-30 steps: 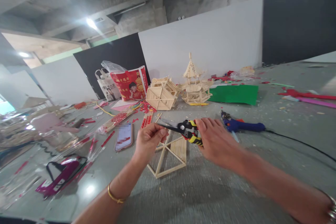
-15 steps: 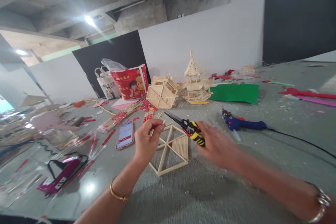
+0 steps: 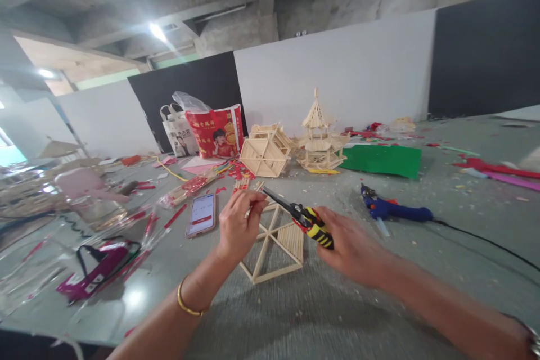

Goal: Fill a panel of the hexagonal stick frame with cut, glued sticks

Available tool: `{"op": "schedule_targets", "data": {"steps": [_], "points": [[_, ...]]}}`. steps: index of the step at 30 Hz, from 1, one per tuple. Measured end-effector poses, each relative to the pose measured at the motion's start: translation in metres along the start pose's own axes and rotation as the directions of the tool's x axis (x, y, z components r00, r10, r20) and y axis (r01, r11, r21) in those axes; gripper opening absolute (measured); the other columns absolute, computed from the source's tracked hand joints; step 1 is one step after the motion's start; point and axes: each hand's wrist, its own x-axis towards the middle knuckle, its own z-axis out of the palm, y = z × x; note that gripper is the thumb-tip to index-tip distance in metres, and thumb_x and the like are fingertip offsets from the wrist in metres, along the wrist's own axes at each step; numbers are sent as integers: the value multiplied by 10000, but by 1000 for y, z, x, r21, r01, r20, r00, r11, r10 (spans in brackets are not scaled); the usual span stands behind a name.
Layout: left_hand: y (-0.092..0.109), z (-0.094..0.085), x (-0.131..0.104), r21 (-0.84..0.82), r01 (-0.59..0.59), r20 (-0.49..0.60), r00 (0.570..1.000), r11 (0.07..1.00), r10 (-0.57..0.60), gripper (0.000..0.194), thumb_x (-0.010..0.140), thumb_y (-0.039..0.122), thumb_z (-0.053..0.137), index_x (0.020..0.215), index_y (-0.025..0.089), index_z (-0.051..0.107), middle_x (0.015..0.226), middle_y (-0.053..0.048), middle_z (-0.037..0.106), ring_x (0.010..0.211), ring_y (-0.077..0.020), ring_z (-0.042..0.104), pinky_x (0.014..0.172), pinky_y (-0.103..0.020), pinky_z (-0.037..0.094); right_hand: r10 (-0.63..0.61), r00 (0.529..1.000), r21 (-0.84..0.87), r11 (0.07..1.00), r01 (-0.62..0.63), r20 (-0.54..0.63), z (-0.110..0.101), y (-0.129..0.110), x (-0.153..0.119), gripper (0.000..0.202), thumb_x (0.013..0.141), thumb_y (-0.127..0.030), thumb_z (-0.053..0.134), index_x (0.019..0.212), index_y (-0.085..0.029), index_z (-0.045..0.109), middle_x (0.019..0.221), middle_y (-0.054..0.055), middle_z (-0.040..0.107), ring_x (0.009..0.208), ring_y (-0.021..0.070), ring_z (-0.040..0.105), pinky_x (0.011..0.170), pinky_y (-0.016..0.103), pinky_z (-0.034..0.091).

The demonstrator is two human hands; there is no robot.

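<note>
My left hand (image 3: pixel 240 218) is closed in a pinch on a thin wooden stick (image 3: pixel 261 186); only its tip shows above the fingers. My right hand (image 3: pixel 348 244) is wrapped round the black-and-yellow handles of long-nose pliers (image 3: pixel 300 214). Their dark jaws point left and reach the stick's tip; whether they grip it I cannot tell. Below both hands lies a hexagonal wooden stick frame (image 3: pixel 276 275) with spokes. One right-hand section is filled with parallel sticks (image 3: pixel 291 241), and my left hand hides part of the upper left.
A blue glue gun (image 3: pixel 399 211) with a cord lies right. Behind stand a hexagonal stick model (image 3: pixel 264 152), a stick pagoda (image 3: pixel 317 140), a green sheet (image 3: pixel 382 160) and a red bag (image 3: pixel 217 132). On the left are a phone (image 3: pixel 201 215) and a purple pouch (image 3: pixel 97 273).
The pliers' tip has come up against the stick at my left fingertips. Both hands stay over the frame. The whole view has shifted slightly.
</note>
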Motion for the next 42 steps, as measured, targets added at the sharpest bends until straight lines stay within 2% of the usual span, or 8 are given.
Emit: {"op": "schedule_targets", "data": {"steps": [12,23,27,31,34,37,40,42], "points": [[8,1,0,52,80,-7,997,995,-79,75,804,154,585,736,187,577,679,18,636,647,-100,587,636,-202,459,31,997,-273,961,-49,-68,-1,-4,1,382,706,-169,532,1079,-102,481,1046,175,586,957,289,550,837,409,421],[6,1,-3,3,120,-35,992,993,-119,73,795,169,604,726,191,599,693,19,649,641,-91,586,640,-195,465,81,993,-163,984,-67,82,-6,-9,1,328,725,-167,538,1039,-108,465,990,153,615,901,260,585,767,338,420],[6,3,-2,-55,213,5,977,975,-213,54,780,195,616,727,190,623,706,13,666,657,-100,597,649,-206,470,120,988,-216,972,-97,95,-7,-9,0,245,758,-198,513,988,-124,482,891,136,647,797,256,617,655,313,391],[7,6,3,-194,434,141,900,880,-413,61,732,235,639,701,182,639,615,27,640,548,-92,553,539,-202,438,125,991,-263,959,-109,45,-4,-1,4,226,777,-238,500,984,-148,501,837,114,669,744,250,630,598,297,358],[6,7,6,-312,584,305,809,750,-503,122,709,286,651,711,164,644,555,32,604,480,-78,498,467,-192,385,264,964,-280,923,-264,-39,-5,18,14,231,821,-277,460,1003,-148,518,835,117,668,749,245,629,594,298,368],[5,8,9,-325,667,444,734,670,-514,173,709,323,655,675,153,643,536,37,564,467,-60,436,455,-189,336,382,921,-388,839,-382,-80,-8,42,26,304,830,-346,470,1012,-114,545,931,173,646,870,279,614,681,336,408],[7,13,12,-287,696,519,690,658,-504,179,680,333,679,668,155,660,521,45,535,495,-61,434,476,-192,324,392,919,-451,811,-372,-53,-5,63,37,513,809,-490,504,1107,-73,529,1078,229,588,1018,345,551,789,416,413],[9,17,15,-190,733,667,584,653,-462,161,647,308,698,659,149,675,520,40,551,483,-58,434,471,-193,320,382,924,-495,801,-338,-12,1,73,46,614,790,-532,529,1162,-44,510,1151,253,544,1081,380,503,842,477,392]]}}
